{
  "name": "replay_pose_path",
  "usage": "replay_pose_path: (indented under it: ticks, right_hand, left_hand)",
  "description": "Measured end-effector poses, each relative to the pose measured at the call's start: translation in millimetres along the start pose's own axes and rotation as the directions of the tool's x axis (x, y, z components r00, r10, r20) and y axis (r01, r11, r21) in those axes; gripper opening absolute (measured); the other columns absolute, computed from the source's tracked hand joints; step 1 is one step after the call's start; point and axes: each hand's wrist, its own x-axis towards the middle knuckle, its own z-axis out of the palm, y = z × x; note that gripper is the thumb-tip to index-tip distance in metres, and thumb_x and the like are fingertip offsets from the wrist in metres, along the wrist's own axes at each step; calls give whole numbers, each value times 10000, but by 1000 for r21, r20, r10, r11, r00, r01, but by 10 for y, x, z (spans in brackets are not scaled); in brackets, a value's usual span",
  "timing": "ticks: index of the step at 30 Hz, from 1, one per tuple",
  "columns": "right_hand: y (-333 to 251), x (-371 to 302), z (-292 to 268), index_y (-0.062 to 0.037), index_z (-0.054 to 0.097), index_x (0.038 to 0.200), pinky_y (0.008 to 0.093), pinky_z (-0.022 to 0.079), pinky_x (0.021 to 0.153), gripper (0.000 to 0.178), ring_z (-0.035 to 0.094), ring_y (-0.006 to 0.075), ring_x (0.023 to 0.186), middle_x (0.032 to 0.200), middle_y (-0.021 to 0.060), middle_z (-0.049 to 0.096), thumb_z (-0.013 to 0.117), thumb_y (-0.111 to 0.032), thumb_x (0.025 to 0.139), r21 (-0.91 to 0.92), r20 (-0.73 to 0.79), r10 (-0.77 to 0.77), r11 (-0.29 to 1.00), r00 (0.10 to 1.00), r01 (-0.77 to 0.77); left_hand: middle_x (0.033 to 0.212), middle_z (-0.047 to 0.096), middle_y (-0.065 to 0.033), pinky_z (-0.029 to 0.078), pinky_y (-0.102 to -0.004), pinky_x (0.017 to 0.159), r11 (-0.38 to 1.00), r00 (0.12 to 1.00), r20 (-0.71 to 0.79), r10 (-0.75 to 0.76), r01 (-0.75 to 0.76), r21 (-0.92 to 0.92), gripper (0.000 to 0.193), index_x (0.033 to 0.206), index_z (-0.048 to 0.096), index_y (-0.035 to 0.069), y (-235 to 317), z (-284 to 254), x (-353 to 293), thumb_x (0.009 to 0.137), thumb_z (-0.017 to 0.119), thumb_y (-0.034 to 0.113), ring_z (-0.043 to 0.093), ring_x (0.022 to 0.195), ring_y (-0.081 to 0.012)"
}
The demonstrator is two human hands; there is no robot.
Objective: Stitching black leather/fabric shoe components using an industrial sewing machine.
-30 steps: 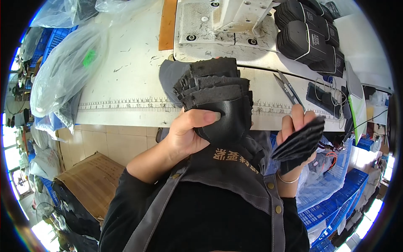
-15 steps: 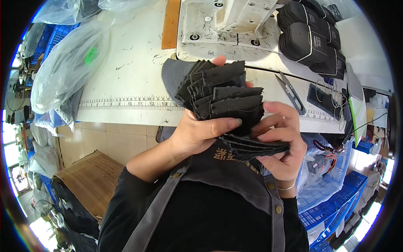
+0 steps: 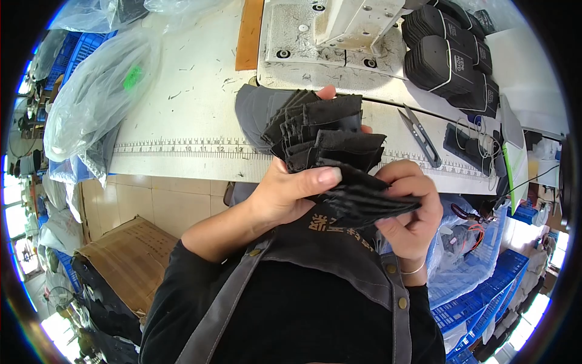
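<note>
A thick fanned bundle of black fabric pieces (image 3: 330, 115) with rough edges is held up over the table's front edge. My left hand (image 3: 291, 188) wraps round it from below, its thumb across the front and fingertips showing at the far side. The lower pieces are in the grip of my right hand (image 3: 412, 206), thumb beneath and fingers above; these pieces are smeared by motion. Behind the bundle, partly hidden by it, a stack of grey rounded pieces (image 3: 251, 118) shows at the left.
Thread snips (image 3: 421, 136) lie to the right on the white table (image 3: 182, 121), near a dark pouch and loose cord (image 3: 479, 142). A sewing machine base (image 3: 357, 30) stands at the back, beside bundled black pads (image 3: 442, 67). A clear plastic bag (image 3: 97, 97) lies left; blue crates (image 3: 479, 297) stand lower right.
The left thumb has lifted slightly toward the near pieces. My right fingers have drawn together, and another piece has come down toward the lower group. The bundle has shifted a little rightward.
</note>
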Motion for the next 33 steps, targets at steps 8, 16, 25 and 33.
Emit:
replay_pose_path:
  ticks: [8,16,25,33]
  right_hand:
    - [165,-136,-62,42,362,1087,296,434,797,548,540,194,898,1045,163,511,701,-112,685,492,-387,260,870,885,-41]
    - [228,-67,-148,-11,255,1324,319,406,657,452,351,161,668,827,45,332,381,-150,913,857,-160,253,516,954,7]
    - [285,-133,-185,-80,409,1135,290,362,719,333,353,147,859,945,39,351,508,-155,827,999,-23,388,53,921,3]
    - [109,49,-88,70,371,1182,341,406,881,587,455,222,1031,1134,172,428,648,-125,703,875,-111,369,477,923,-85]
  left_hand:
    - [1205,431,-179,408,-400,912,946,990,88,-108,130,-298,675,1322,196,60,-2,-176,-40,694,431,-23,487,1066,-297]
    - [1127,489,-192,438,-441,869,963,974,221,-56,112,-247,574,1247,280,-38,-2,-202,-8,692,422,-15,529,999,-313]
    - [1107,494,-201,445,-435,845,964,976,215,-38,93,-251,600,1248,276,-37,-19,-188,16,683,460,40,542,964,-315]
    - [1137,489,-164,438,-388,854,980,996,29,-83,87,-177,675,1324,207,77,18,-63,-13,717,467,-59,536,988,-270]
